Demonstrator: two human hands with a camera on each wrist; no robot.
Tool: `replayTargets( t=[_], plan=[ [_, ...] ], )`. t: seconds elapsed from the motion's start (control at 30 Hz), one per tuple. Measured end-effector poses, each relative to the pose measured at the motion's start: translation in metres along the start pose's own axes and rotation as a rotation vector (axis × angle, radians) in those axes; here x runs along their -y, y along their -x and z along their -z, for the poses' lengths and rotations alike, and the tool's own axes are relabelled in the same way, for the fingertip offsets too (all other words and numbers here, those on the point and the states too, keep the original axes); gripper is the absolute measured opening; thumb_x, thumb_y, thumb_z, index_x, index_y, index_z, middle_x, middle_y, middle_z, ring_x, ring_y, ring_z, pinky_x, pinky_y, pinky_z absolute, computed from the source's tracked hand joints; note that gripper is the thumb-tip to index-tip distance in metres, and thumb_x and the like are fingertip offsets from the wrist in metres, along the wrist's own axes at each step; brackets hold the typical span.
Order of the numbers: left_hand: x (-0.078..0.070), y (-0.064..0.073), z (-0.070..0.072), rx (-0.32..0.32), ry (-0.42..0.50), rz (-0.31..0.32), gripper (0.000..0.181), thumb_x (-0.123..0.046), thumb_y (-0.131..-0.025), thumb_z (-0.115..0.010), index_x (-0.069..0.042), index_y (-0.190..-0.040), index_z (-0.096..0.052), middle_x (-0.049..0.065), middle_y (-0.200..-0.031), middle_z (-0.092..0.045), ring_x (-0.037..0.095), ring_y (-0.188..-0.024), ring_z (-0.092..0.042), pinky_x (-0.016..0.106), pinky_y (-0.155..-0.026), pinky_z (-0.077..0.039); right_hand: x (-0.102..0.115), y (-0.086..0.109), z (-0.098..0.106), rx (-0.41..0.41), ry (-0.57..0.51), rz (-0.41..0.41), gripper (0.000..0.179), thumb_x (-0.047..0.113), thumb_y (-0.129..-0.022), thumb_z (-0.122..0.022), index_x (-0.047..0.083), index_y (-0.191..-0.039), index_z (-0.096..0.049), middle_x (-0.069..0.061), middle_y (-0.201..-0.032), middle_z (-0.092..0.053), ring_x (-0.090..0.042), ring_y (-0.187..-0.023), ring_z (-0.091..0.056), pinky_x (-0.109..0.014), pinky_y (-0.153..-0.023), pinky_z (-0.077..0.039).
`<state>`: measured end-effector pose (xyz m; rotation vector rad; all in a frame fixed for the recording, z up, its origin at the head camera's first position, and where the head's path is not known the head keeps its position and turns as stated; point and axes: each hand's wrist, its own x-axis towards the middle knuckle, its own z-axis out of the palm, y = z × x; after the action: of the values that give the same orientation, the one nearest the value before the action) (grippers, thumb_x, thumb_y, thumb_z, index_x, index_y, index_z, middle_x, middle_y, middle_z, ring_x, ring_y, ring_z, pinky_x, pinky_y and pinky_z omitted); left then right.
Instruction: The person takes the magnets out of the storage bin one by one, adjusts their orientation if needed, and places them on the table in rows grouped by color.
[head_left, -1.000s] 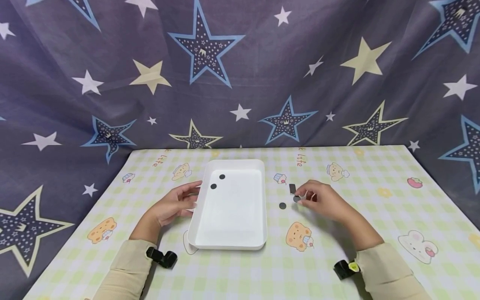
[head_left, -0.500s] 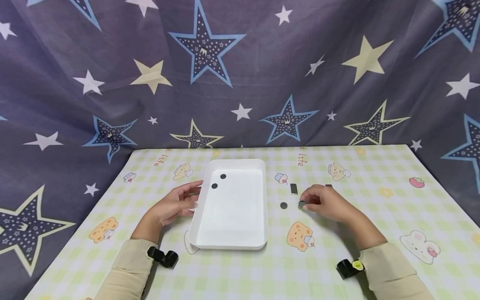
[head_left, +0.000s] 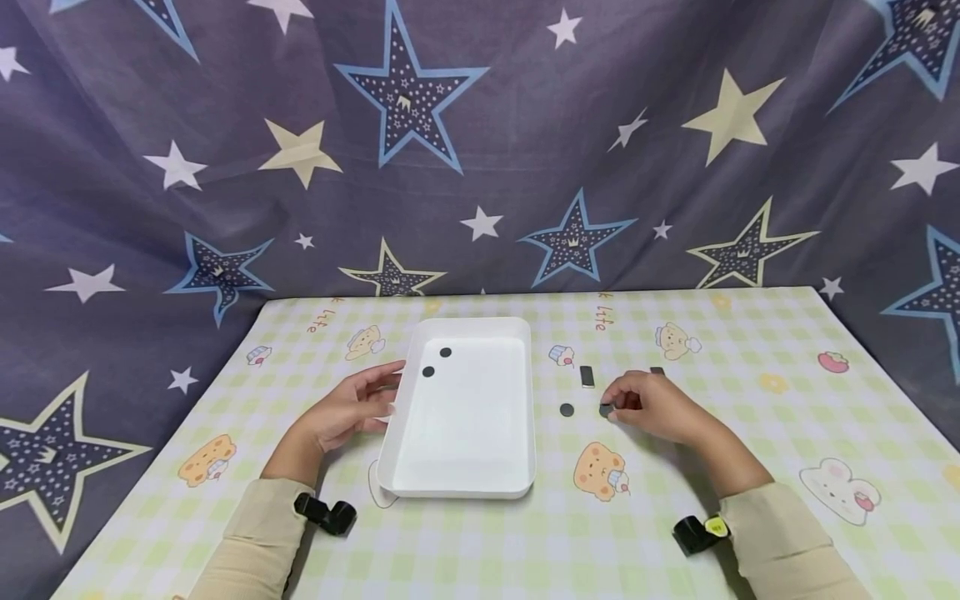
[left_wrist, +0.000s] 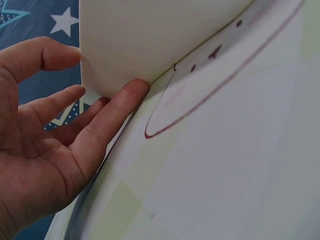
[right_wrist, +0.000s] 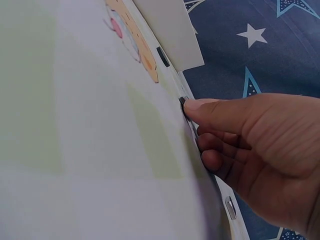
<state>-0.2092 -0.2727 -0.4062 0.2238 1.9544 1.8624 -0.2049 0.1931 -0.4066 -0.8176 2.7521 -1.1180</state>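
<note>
My right hand [head_left: 656, 406] pinches a small black round disc [head_left: 606, 410] between thumb and fingertips, low over the tablecloth. In the right wrist view the disc [right_wrist: 183, 104] shows edge-on at the thumb tip, with the other fingers curled in. Just left of it another black disc [head_left: 567, 410] lies flat. A dark rectangular piece [head_left: 587, 377] is behind them, and a second dark piece [head_left: 657, 371] peeks out behind my right hand. My left hand [head_left: 348, 410] rests its extended fingers against the left wall of a white tray [head_left: 456, 492]; two black discs [head_left: 437, 362] lie inside.
A green checked tablecloth [head_left: 480, 550] with cartoon prints covers the table. Behind its far edge hangs a dark curtain with stars [head_left: 480, 150]. Each sleeve carries a black wrist camera [head_left: 326, 515].
My right hand has shifted right and slightly towards me with its disc, away from the rectangular piece, and the second dark piece has come into sight behind it. My left hand stays at the tray.
</note>
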Motion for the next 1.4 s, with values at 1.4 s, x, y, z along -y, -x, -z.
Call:
replayTargets(
  t=[1.4],
  plan=[
    [0.0, 0.001, -0.001, -0.006, -0.006, -0.012, 0.075, 0.004, -0.088, -0.06, -0.003, -0.154, -0.025, 0.028, -0.148, -0.031, 0.026, -0.119, -0.053, 0.043, -0.08, -0.056, 0.011, -0.002, -0.005, -0.173, -0.073, 0.032, 0.017, 0.001, -0.084, -0.074, 0.002, -0.1, -0.071, 0.001, -0.084, -0.06, -0.014, -0.073, -0.056, -0.026, -0.067, -0.051]
  ],
)
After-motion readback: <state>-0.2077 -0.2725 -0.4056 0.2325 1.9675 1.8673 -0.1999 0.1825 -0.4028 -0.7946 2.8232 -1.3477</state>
